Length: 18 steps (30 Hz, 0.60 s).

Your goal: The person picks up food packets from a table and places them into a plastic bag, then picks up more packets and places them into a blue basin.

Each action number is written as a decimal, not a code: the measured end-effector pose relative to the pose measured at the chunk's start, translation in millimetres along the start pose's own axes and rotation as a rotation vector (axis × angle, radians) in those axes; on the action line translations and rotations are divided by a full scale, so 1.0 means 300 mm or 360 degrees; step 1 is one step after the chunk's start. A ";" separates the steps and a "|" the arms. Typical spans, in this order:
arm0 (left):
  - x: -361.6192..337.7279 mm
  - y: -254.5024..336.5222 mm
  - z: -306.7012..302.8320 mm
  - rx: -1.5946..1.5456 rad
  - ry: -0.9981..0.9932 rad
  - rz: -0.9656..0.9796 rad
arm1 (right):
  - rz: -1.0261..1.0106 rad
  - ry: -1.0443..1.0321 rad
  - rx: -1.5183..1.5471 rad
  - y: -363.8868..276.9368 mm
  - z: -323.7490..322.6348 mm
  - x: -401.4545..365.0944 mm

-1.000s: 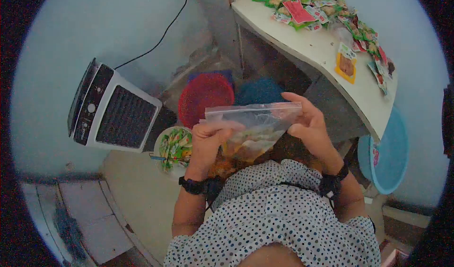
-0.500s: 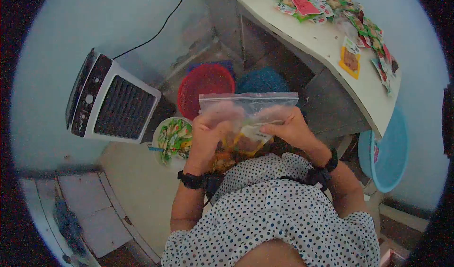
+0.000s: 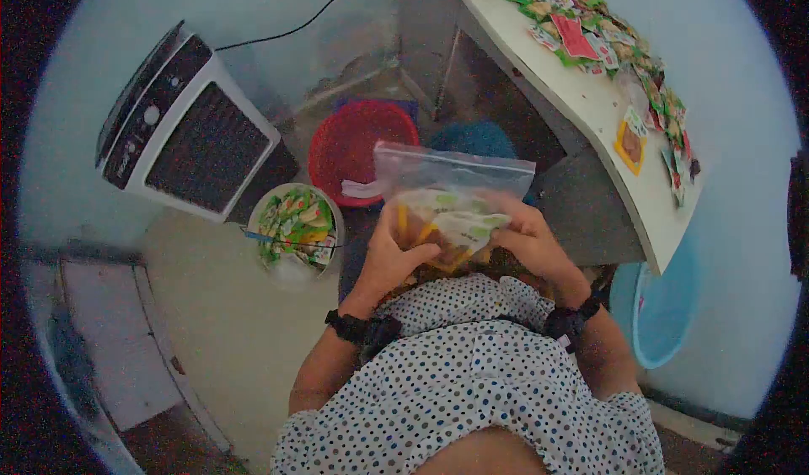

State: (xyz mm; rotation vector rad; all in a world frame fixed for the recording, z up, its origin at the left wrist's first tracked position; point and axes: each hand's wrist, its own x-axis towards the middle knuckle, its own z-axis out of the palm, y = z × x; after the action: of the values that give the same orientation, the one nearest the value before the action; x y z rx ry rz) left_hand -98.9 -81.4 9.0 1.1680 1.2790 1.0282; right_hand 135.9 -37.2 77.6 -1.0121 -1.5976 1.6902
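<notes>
A clear zip bag (image 3: pixel 455 172) is held upright in front of my body, with yellow-edged food packets (image 3: pixel 451 243) showing through its lower part. My left hand (image 3: pixel 398 248) grips the bag's left side, its thumb across the front. On the right side my right hand (image 3: pixel 533 237) pinches the bag near the packets, thumb in front. The zip edge at the top stands above both hands. Below the bag, more brownish items near my lap are partly hidden by my hands.
A red basin (image 3: pixel 354 151) and a bowl of green packets (image 3: pixel 295 231) stand on the floor beside an air cooler (image 3: pixel 206 146). To the right, a curved white table (image 3: pixel 581 109) bears many packets (image 3: pixel 624 54). A light blue basin (image 3: pixel 666 306) is below it.
My left hand has shifted from behind the bag to its left edge. The bag's top is tilted slightly now, and the packets show more plainly. The whole view has turned a little.
</notes>
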 end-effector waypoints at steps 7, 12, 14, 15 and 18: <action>0.002 -0.074 -0.017 -0.0566 -0.0089 0.0187 | 0.0234 -0.0003 0.0175 0.035 0.021 0.019; -0.008 -0.070 -0.030 -0.0481 -0.0100 0.0040 | 0.0160 0.0110 -0.0065 0.087 0.024 0.051; -0.012 -0.072 -0.035 -0.0333 -0.0070 0.0118 | -0.0042 0.0223 -0.0614 0.056 0.046 0.045; -0.010 -0.074 -0.038 -0.0259 -0.0051 0.0154 | -0.0150 0.0277 -0.0884 0.019 0.070 0.047; -0.014 -0.085 -0.030 -0.0498 -0.0049 0.0304 | -0.0590 0.0227 -0.1467 -0.142 0.153 0.021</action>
State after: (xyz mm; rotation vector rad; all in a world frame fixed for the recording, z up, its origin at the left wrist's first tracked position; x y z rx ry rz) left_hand -109.6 -88.9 -14.9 1.0715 0.9533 1.2939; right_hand 90.6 -52.3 118.5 -1.0968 -2.3326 0.5807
